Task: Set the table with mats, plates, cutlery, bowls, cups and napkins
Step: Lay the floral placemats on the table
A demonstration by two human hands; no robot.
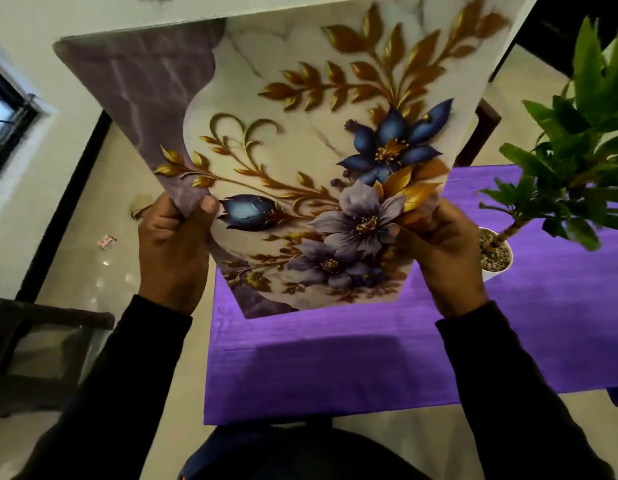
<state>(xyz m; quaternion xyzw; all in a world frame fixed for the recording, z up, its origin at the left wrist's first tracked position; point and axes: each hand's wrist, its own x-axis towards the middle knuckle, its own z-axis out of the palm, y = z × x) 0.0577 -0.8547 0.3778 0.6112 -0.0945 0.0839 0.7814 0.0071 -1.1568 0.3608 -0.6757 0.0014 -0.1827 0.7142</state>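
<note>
A large place mat point(300, 133), printed with gold leaves and blue and lilac flowers on white marble with purple corners, is held up in the air above the table and fills most of the view. My left hand point(172, 251) grips its near left edge, thumb on top. My right hand point(446, 258) grips its near right edge. The table point(335, 368) below wears a purple cloth. The mat hides the far part of the table.
A green potted plant point(570, 161) in a white pot point(496, 258) stands on the table at the right, close to my right hand. A dark chair point(41, 341) is at the left, another at the far right. A bit of litter point(106, 241) lies on the tiled floor.
</note>
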